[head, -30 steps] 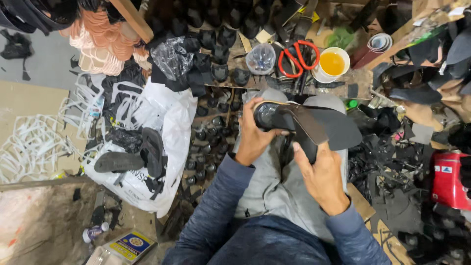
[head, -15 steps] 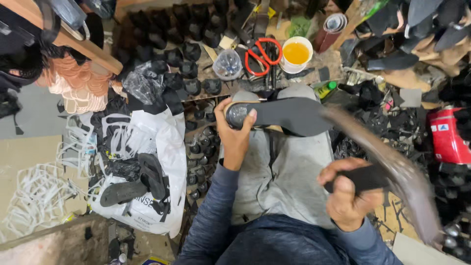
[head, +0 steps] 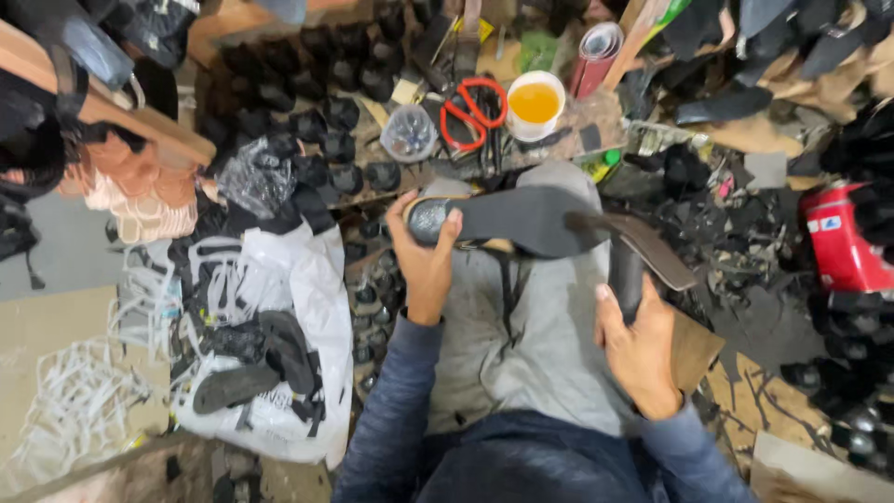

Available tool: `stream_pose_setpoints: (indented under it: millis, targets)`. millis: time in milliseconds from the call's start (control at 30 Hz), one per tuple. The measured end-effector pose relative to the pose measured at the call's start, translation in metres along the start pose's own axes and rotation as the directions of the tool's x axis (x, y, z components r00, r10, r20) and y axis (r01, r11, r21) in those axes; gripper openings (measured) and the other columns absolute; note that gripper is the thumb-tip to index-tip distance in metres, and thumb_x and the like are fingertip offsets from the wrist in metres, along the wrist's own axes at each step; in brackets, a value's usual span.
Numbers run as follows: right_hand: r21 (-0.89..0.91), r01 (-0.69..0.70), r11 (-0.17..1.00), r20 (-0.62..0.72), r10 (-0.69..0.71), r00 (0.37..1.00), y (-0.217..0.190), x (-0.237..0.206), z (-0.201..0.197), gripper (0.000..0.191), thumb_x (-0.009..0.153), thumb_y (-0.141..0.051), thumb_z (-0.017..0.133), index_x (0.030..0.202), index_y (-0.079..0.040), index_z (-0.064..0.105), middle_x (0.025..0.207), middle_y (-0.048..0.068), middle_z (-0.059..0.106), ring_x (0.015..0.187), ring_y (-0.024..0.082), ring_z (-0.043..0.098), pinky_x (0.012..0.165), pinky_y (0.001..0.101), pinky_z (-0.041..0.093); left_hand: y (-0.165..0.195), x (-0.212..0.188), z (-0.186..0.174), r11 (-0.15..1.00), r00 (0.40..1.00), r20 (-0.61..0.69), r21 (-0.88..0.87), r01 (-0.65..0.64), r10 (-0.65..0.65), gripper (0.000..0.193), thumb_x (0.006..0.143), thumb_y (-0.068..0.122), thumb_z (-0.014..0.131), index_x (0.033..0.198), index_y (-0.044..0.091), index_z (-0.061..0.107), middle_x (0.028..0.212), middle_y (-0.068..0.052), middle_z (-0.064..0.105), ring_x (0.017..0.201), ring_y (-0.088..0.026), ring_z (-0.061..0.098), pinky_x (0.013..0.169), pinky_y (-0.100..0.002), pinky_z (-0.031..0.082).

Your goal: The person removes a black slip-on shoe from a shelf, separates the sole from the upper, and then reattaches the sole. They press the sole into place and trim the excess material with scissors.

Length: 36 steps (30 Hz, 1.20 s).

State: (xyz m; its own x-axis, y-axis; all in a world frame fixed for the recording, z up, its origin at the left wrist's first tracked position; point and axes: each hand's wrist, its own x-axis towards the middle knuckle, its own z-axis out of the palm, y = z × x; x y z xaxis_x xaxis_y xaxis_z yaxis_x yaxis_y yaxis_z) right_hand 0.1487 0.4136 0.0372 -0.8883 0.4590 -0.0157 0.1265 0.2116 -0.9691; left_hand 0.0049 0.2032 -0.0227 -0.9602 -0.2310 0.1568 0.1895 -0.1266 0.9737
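Cluttered workbench ahead: your left hand (head: 424, 251) grips the shoe sole (head: 521, 219), right hand (head: 638, 345) clenches the hammer (head: 633, 251); strike squarely.

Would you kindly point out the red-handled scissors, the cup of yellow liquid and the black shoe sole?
red-handled scissors (head: 473, 112): head view, on a red handle loop.
cup of yellow liquid (head: 535, 102): head view, on the liquid surface.
black shoe sole (head: 521, 219): head view, mid-sole.
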Motion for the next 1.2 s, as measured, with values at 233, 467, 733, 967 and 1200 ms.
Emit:
stream_pose_setpoints:
  millis: [233, 467, 733, 967, 1200]
  targets:
    - [0.247, 0.066, 0.967, -0.091, -0.045, 0.995, 0.024, 0.003, -0.009, 0.016, 0.108, -0.016, 0.054, 0.101, -0.002, 0.052, 0.073, 0.005, 0.058, 0.056, 0.012, 0.056, 0.050, 0.0255, 0.047, 0.003, 0.001, 0.002, 0.998, 0.999, -0.001, -0.051, 0.046, -0.047, 0.056, 0.090, 0.006, 0.076, 0.136, 0.002, 0.045, 0.117, -0.008, 0.058, 0.098, -0.014, 0.063, 0.084, -0.024, 0.057]
    - [-0.050, 0.236, 0.971, 0.231, -0.218, 0.948, 0.118, -0.004, -0.083, 0.034, 0.104, -0.032, 0.048, 0.103, -0.003, 0.065, 0.074, 0.005, 0.067, 0.066, 0.018, 0.059, 0.064, 0.0324, 0.044, 0.059, 0.019, -0.025, 0.744, 0.934, 0.338, 0.594, -0.307, 0.116, 0.056, 0.078, 0.024, 0.089, 0.120, 0.006, 0.057, 0.114, -0.012, 0.069, 0.108, -0.028, 0.065, 0.094, -0.040, 0.050]
    - [-0.581, 0.267, 0.769, 0.506, 0.084, 0.859, 0.120, -0.017, -0.120, 0.034, 0.098, -0.035, 0.060, 0.093, -0.003, 0.072, 0.091, 0.013, 0.071, 0.084, 0.029, 0.068, 0.074, 0.0341, 0.053, 0.072, -0.006, 0.038, 0.665, 0.492, 0.869, 0.398, -0.632, -0.053, 0.054, 0.075, 0.029, 0.082, 0.124, 0.012, 0.066, 0.118, -0.010, 0.072, 0.110, -0.033, 0.067, 0.092, -0.048, 0.047]
    - [-0.375, 0.199, 0.905, 0.129, -0.161, 0.978, 0.014, 0.006, -0.064, 0.033, 0.092, -0.010, 0.068, 0.125, -0.003, 0.067, 0.099, 0.012, 0.076, 0.092, 0.019, 0.074, 0.084, 0.0296, 0.055, 0.116, 0.005, 0.020, 0.877, 0.772, 0.621, 0.285, -0.387, 0.139, 0.046, 0.100, 0.021, 0.073, 0.139, 0.003, 0.059, 0.139, -0.019, 0.064, 0.128, -0.030, 0.065, 0.107, -0.042, 0.051]
    - [0.075, 0.430, 0.900, 0.179, -0.436, 0.882, -0.032, 0.021, 0.017, 0.056, 0.092, 0.004, 0.070, 0.144, -0.002, 0.051, 0.109, 0.009, 0.070, 0.100, 0.015, 0.068, 0.095, 0.0278, 0.054, 0.133, -0.026, -0.027, 0.989, 0.997, 0.068, -0.143, 0.047, -0.037, 0.059, 0.087, 0.003, 0.075, 0.138, 0.004, 0.045, 0.117, -0.010, 0.068, 0.107, -0.017, 0.068, 0.095, -0.030, 0.056]
